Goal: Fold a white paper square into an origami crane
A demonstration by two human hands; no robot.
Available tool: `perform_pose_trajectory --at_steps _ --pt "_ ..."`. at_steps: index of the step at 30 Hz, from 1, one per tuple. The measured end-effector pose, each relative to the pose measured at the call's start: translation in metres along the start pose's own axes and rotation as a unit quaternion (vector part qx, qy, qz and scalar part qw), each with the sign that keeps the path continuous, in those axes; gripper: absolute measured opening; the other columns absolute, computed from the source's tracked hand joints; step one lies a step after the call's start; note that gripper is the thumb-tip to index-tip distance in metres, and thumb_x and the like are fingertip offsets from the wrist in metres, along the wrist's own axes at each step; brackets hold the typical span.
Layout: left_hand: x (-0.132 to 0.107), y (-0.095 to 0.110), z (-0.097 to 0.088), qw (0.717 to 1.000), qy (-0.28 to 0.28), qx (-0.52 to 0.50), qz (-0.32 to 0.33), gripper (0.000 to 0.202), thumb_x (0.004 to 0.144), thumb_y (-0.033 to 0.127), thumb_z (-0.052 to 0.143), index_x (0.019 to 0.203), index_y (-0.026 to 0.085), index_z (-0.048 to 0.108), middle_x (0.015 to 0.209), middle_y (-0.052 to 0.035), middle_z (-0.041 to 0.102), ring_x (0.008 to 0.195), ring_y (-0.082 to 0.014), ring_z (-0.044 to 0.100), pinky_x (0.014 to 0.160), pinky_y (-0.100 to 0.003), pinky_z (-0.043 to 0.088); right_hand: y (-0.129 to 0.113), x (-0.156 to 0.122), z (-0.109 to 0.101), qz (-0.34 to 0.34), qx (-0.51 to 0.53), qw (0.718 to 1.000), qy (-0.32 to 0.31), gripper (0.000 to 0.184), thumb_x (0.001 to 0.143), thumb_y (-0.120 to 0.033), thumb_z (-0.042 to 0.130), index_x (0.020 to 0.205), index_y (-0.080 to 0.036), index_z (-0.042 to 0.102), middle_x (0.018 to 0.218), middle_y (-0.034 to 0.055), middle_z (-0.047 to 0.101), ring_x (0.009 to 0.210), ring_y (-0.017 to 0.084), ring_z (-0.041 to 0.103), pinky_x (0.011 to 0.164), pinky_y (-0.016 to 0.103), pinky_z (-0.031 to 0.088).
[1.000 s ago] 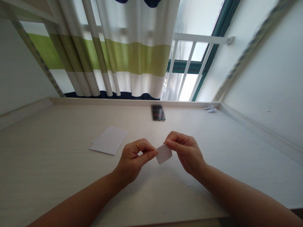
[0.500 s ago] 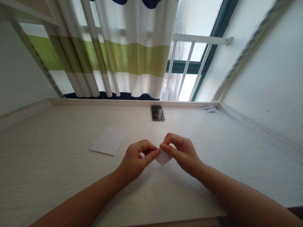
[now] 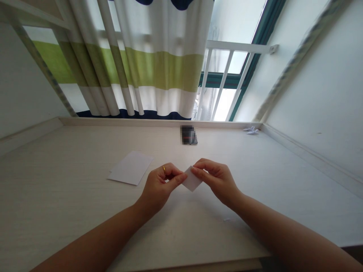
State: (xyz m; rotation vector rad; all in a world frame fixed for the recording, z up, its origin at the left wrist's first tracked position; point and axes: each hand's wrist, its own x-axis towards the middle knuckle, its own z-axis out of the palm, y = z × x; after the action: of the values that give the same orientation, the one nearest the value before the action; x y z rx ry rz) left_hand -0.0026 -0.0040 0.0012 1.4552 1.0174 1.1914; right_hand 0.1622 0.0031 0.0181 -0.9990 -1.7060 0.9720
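A small folded piece of white paper [image 3: 192,182] is held up above the white table, one corner pointing down toward me. My left hand [image 3: 161,184], with a gold ring on one finger, pinches its left corner between thumb and fingers. On the other side my right hand [image 3: 218,178] grips the upper right edge, thumb in front. Both hands are closed on the same paper, and the fingertips behind it are hidden.
White paper sheets [image 3: 132,168] lie left of my hands on the table [image 3: 70,196]. A dark, blurred-out object [image 3: 188,135] sits near the back ledge. Folded white paper pieces [image 3: 251,130] rest in the far right corner. A tiny white scrap [image 3: 227,220] lies near my right forearm.
My left hand has shifted slightly left and up, its fingertips sliding to the paper's left corner. The paper has risen a little, and more of its upper part shows.
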Motion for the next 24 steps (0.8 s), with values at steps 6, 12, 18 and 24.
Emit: perform_pose_trajectory --at_steps 6,12,18,24 --pt "-0.0005 0.0010 -0.0007 0.999 -0.024 -0.010 -0.026 0.017 0.069 0.027 0.061 0.060 0.014 0.055 0.058 0.0024 0.050 0.059 -0.0092 0.044 0.056 -0.022 0.036 -0.0004 -0.0004 -0.0008 0.004 0.006 1.000 -0.003 0.017 0.075 -0.027 0.057 0.064 -0.016 0.062 0.065 0.0005 0.055 0.063 0.012 0.050 0.058 0.025 0.039" --pt "0.0010 -0.0019 -0.0005 0.999 -0.022 0.025 -0.020 0.018 0.070 0.031 0.061 0.077 0.015 0.061 0.072 -0.0018 0.058 0.068 -0.0133 0.051 0.063 -0.025 0.040 -0.0017 -0.0010 0.0009 0.016 0.002 1.000 -0.022 0.017 0.075 -0.026 0.057 0.062 -0.016 0.062 0.063 0.0005 0.055 0.061 0.011 0.050 0.057 0.024 0.039" --pt "0.0012 -0.0055 0.0006 1.000 -0.012 0.007 -0.024 0.019 0.069 0.034 0.062 0.074 0.015 0.060 0.070 -0.0013 0.059 0.065 -0.0126 0.051 0.061 -0.024 0.040 -0.0023 -0.0013 0.0038 0.029 -0.035 0.998 -0.041 0.019 0.075 -0.028 0.056 0.064 -0.016 0.063 0.063 0.0008 0.057 0.061 0.012 0.051 0.057 0.024 0.040" --pt "0.0016 -0.0081 0.0000 0.999 0.003 -0.007 -0.044 0.019 0.071 0.035 0.059 0.073 0.015 0.057 0.066 0.0011 0.054 0.061 -0.0104 0.048 0.057 -0.022 0.039 -0.0017 0.0010 0.0057 0.054 -0.091 0.992 -0.073 0.022 0.077 -0.031 0.052 0.067 -0.015 0.063 0.065 0.0015 0.060 0.063 0.012 0.052 0.058 0.023 0.041"
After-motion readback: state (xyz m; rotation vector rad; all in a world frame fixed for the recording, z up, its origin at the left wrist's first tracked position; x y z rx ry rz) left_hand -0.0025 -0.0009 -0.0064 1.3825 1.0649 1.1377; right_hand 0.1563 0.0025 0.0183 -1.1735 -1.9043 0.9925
